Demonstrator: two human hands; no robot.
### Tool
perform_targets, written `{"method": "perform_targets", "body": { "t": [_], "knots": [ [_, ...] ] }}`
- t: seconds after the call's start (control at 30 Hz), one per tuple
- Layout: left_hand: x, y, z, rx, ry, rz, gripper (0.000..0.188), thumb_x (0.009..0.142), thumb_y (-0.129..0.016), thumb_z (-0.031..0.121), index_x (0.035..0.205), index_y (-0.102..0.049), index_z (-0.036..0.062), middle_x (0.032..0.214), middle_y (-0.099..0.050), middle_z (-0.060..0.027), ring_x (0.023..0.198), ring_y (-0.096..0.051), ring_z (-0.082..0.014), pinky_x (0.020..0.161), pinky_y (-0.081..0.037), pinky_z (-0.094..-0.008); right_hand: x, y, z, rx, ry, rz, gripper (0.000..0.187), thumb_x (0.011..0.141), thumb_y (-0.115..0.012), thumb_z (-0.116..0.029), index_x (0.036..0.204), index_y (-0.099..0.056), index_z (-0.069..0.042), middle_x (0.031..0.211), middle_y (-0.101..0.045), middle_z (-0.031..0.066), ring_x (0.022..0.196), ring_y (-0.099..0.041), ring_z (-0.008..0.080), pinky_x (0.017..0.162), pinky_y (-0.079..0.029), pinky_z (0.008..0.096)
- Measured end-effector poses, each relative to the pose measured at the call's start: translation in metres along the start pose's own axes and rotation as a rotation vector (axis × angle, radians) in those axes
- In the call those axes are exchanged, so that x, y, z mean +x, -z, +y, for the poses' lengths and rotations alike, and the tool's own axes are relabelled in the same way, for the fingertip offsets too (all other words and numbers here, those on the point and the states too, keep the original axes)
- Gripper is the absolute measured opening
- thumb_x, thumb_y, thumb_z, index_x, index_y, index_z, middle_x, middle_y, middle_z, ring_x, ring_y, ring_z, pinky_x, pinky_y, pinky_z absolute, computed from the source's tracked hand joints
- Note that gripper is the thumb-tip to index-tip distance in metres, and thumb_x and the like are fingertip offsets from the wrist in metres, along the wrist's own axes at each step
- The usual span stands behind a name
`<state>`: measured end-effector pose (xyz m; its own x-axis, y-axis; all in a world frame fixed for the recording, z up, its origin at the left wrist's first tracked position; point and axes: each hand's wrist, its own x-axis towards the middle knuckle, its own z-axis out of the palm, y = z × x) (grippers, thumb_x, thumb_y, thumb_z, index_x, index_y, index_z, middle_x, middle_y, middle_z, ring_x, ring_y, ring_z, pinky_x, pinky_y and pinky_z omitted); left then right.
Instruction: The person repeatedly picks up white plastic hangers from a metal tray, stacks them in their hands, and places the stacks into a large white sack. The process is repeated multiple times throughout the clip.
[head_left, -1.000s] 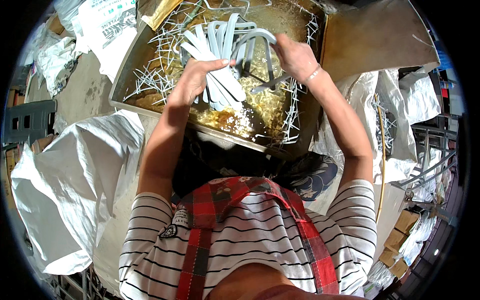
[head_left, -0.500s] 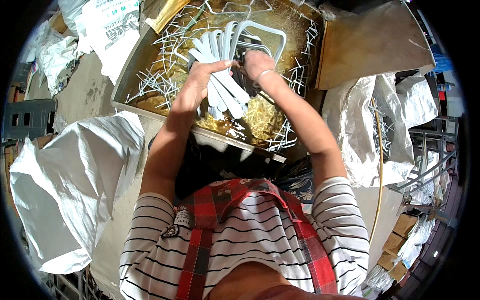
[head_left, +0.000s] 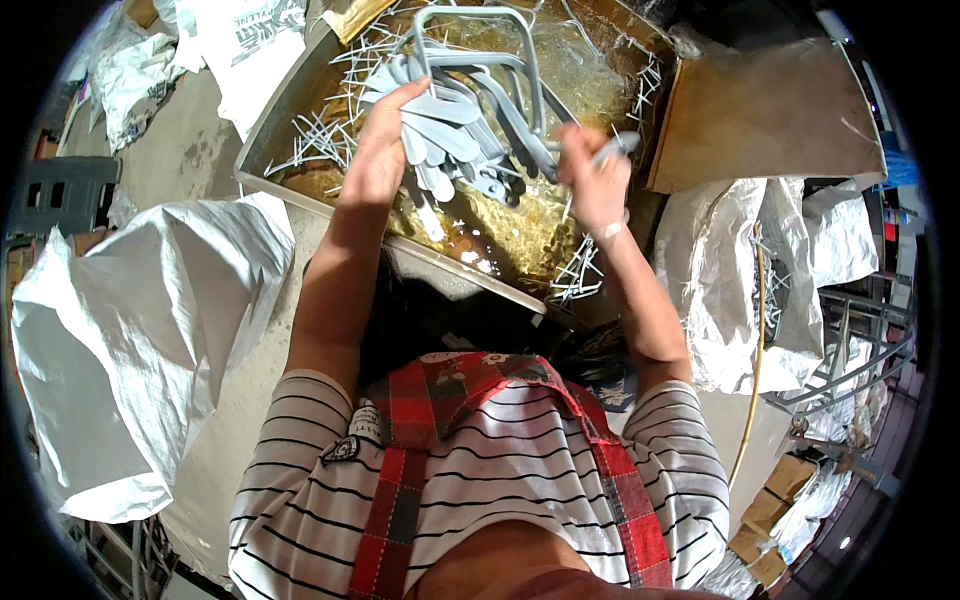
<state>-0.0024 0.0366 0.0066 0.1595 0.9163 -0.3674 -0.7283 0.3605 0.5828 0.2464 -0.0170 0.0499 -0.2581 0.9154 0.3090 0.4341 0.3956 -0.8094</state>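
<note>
The left hand [head_left: 382, 150] is closed around a bundle of grey looped strips [head_left: 440, 137] above a wet metal tub [head_left: 462, 268], most of its fingers hidden behind them. The right hand [head_left: 597, 188], motion-blurred, grips a grey strip [head_left: 618, 147], whose other end is hard to trace. A white sack [head_left: 245, 62], cut off above, bears dark printing.
</note>
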Motion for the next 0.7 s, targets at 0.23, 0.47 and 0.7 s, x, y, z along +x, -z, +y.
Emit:
{"method": "perform_targets", "body": {
  "t": [0.23,0.47,0.7],
  "knots": [
    [-0.002,-0.002,-0.014,-0.117,0.213,-0.154,0.024,0.086,-0.053,0.026,0.088,-0.059,0.0029,0.080,-0.064,-0.0112,0.063,-0.063,-0.0212,0.059,-0.054,-0.0317,-0.010,0.052,-0.053,1.067,-0.468,0.211,0.024,0.092,-0.046,-0.022,0.093,-0.056,0.000,0.048,-0.031,-0.0055,0.040,-0.032,0.0083,0.038,-0.030,0.0216],
    [-0.009,-0.012,0.006,0.027,0.086,-0.051,0.023,0.084,-0.057,0.024,0.090,-0.058,0.0017,0.077,-0.064,-0.0092,0.066,-0.063,-0.0210,0.059,-0.053,-0.0313,-0.021,0.061,0.046,0.393,-0.602,0.149,0.027,0.086,-0.047,-0.002,0.113,-0.052,0.002,0.088,-0.064,0.0096,0.063,-0.055,0.0090,0.049,-0.043,0.0218],
    [0.010,0.002,-0.003,-0.013,0.027,-0.010,0.024,0.085,-0.056,0.025,0.091,-0.059,0.0026,0.080,-0.064,-0.0104,0.065,-0.062,-0.0217,0.059,-0.053,-0.0319,-0.001,0.004,0.056,0.293,-0.252,-0.101,0.022,0.089,-0.054,-0.019,0.102,-0.057,-0.002,0.099,-0.062,0.0048,0.094,-0.055,0.0123,0.084,-0.044,0.0280]
  ]
}}
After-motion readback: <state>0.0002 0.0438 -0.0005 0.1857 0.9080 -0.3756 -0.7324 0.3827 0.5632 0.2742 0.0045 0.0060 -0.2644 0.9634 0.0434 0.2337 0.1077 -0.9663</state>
